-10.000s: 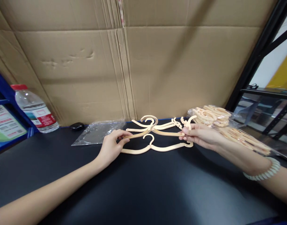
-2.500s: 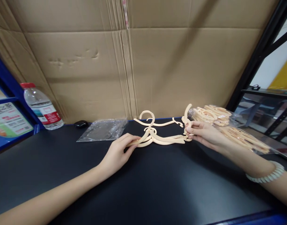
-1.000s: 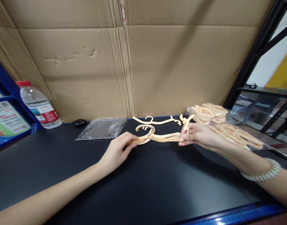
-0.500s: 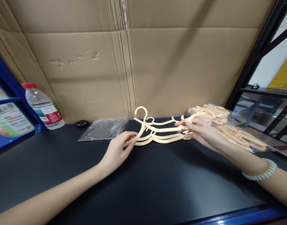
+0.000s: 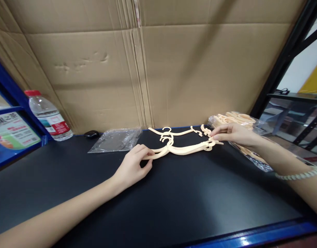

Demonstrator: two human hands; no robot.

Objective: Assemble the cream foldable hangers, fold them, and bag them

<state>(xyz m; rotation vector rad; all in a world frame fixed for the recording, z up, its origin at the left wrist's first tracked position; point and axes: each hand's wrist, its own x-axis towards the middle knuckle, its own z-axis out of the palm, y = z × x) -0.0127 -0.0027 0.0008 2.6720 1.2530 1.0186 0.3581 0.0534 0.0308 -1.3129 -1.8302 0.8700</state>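
Cream plastic clothes hangers (image 5: 185, 150) lie together on the black table, their hooks pointing toward the cardboard. My left hand (image 5: 135, 162) is closed around the left arm end of the hangers. At the opposite end, my right hand (image 5: 232, 134) pinches the right tip of a hanger, where small clip-like parts show. Just behind lies another cream hanger (image 5: 180, 133), apart from both hands. Small cream hooked pieces (image 5: 205, 130) rest near the fingers of my right hand. How many hangers overlap in the front stack is hard to tell.
Clear bags of cream hangers (image 5: 236, 118) lie at the right, partly behind my right arm. A flat clear plastic bag (image 5: 114, 140), a black mouse-like object (image 5: 91, 134) and a water bottle (image 5: 49, 117) stand along the left back. Cardboard (image 5: 96, 79) walls the rear edge.
The hanger held up between both hands has been lowered onto the others in front. My right hand has shifted right along with its end; my left hand has barely moved.
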